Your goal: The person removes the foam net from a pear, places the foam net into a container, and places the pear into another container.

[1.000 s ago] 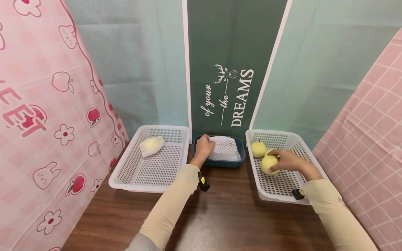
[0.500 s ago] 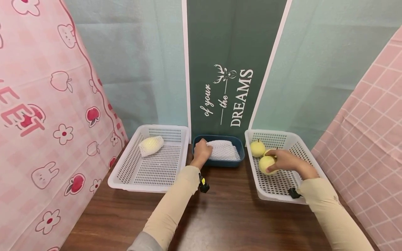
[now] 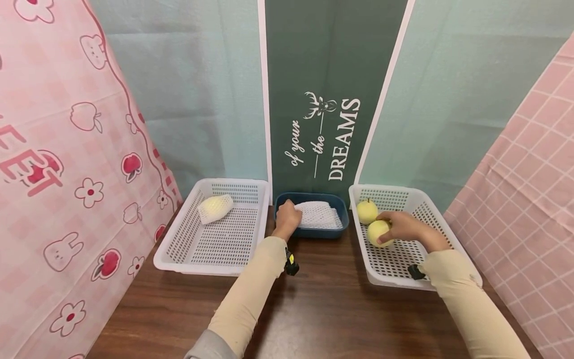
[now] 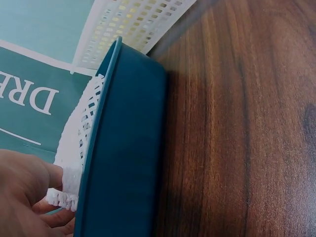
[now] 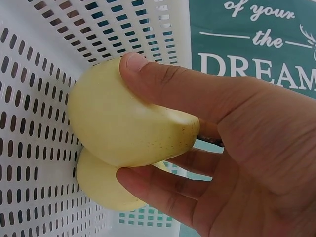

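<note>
My right hand (image 3: 399, 227) grips a pale yellow pear (image 3: 379, 233) inside the right white basket (image 3: 403, 281). In the right wrist view the thumb lies over the pear's top side and the fingers go underneath, its stem toward the palm. Another pear (image 3: 367, 212) sits at that basket's back left corner. My left hand (image 3: 288, 218) is at the left end of a dark blue tub (image 3: 320, 234). It pinches the edge of a white foam fruit net (image 4: 74, 175) between thumb and fingers. More foam net (image 3: 318, 214) lies flat in the tub.
A second white basket (image 3: 211, 269) stands on the left with a foam-netted pear (image 3: 216, 208) in its back left corner. Brown wooden table (image 3: 341, 304) extends in front. A green curtain hangs close behind the tub, with pink cloths at both sides.
The left hand has lowered slightly, and the foam net it pulled up lies flatter. The right hand has shifted a little left with the pear, covering a pear glimpsed behind it earlier.
</note>
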The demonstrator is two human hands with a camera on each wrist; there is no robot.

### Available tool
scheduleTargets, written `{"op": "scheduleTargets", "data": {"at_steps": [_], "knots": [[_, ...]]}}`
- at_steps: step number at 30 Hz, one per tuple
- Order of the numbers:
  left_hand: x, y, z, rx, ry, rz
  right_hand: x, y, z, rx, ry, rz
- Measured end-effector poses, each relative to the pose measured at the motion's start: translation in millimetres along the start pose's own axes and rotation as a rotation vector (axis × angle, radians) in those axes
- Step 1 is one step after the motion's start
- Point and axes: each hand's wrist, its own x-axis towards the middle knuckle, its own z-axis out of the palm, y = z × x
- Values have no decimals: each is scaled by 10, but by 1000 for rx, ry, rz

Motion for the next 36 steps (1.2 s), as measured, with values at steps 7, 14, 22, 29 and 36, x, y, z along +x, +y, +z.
{"op": "scheduleTargets", "data": {"at_steps": [7, 14, 22, 29, 36], "knots": [[-65, 43, -12, 0, 1, -19, 40, -30, 35, 6, 1, 3], [-154, 104, -53, 45, 7, 12, 62, -33, 87, 4, 0, 13], [-454, 290, -276, 115, 23, -2, 95, -68, 144, -5, -24, 46], [-504, 308, -255, 183, 41, 51, 123, -15, 204, 4, -41, 59], [-497, 299, -250, 240, 24, 72, 159, 37, 224, -1, -26, 44]]}}
